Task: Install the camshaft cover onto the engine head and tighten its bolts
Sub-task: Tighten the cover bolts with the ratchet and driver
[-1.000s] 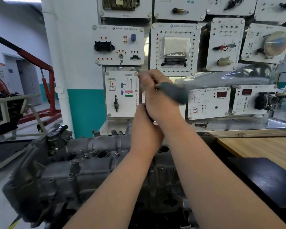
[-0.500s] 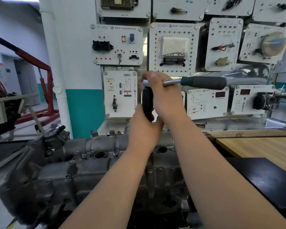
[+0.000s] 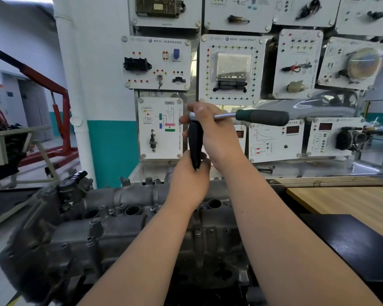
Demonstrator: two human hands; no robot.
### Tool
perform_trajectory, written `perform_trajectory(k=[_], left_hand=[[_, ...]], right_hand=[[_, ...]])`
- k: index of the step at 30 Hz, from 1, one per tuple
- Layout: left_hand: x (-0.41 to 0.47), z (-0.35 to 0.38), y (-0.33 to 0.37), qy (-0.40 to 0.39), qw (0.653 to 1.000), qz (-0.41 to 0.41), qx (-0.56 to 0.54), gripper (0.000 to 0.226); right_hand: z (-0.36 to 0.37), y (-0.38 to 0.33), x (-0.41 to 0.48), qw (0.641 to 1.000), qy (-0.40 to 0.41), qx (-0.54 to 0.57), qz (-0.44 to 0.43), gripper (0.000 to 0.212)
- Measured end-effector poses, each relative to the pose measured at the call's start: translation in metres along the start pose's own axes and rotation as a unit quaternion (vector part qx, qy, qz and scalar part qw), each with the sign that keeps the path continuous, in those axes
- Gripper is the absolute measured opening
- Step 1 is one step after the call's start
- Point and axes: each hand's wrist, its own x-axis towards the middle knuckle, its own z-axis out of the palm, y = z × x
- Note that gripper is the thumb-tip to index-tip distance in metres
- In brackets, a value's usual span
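Note:
The grey metal camshaft cover (image 3: 128, 195) lies across the top of the engine head (image 3: 75, 244), with round plug holes and bolt bosses along it. Above its middle I hold a ratchet wrench (image 3: 262, 117), whose dark green handle points right and level. A black upright driver piece (image 3: 195, 142) hangs down from the ratchet head. My right hand (image 3: 217, 138) grips the ratchet at its head. My left hand (image 3: 188, 180) grips the lower end of the black piece and hides its tip and the bolt under it.
A wooden bench top (image 3: 352, 202) and a black board (image 3: 352, 244) lie at the right. White training panels (image 3: 230, 67) cover the wall behind the engine, and a loose bolt (image 3: 264, 168) lies on the ledge below them. A red engine crane (image 3: 60, 96) stands at the left.
The ratchet handle has swung from pointing down-right to level and rightward, and the black upright piece has come into sight. Both hands have kept their grip above the cover.

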Motion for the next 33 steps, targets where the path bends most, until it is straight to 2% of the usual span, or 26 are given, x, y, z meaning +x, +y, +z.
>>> perform_trajectory(k=[4, 7, 12, 14, 16, 18, 20, 23, 28, 33], left_hand=[[-0.003, -0.002, 0.000, -0.019, 0.998, -0.007, -0.055, 0.017], [-0.002, -0.002, -0.001, -0.023, 0.998, -0.011, -0.058, 0.019], [-0.002, -0.002, 0.000, -0.022, 1.000, -0.008, -0.017, 0.005], [0.002, -0.008, 0.004, -0.066, 0.998, -0.002, 0.020, 0.004], [0.010, -0.023, 0.012, -0.119, 0.988, 0.019, 0.100, 0.011], [0.019, -0.043, 0.020, -0.124, 0.984, 0.042, 0.118, 0.011], [0.024, -0.062, 0.023, -0.120, 0.985, 0.048, 0.111, 0.010], [0.018, -0.085, 0.014, -0.131, 0.986, 0.018, 0.102, 0.008], [0.007, -0.097, -0.009, -0.101, 0.991, -0.020, 0.088, 0.008], [0.009, -0.094, -0.010, -0.083, 0.995, -0.005, 0.063, 0.010]], right_hand=[[-0.001, -0.004, 0.002, 0.997, 0.010, -0.079, -0.021, 0.019], [0.003, -0.003, 0.003, 0.990, 0.057, -0.123, -0.036, 0.025], [0.007, 0.002, 0.000, 0.986, 0.081, -0.141, -0.048, 0.023], [0.006, -0.002, 0.000, 0.996, 0.053, -0.068, 0.028, 0.021], [0.006, -0.012, 0.005, 0.989, 0.027, 0.072, 0.127, 0.028], [0.009, -0.023, 0.013, 0.968, 0.020, 0.194, 0.157, 0.033], [0.021, -0.030, 0.016, 0.956, 0.010, 0.248, 0.154, 0.034], [0.049, -0.027, 0.010, 0.964, -0.006, 0.208, 0.168, 0.031], [0.074, -0.011, 0.003, 0.975, -0.036, 0.122, 0.180, 0.030], [0.075, -0.014, 0.008, 0.980, -0.042, 0.113, 0.156, 0.030]])
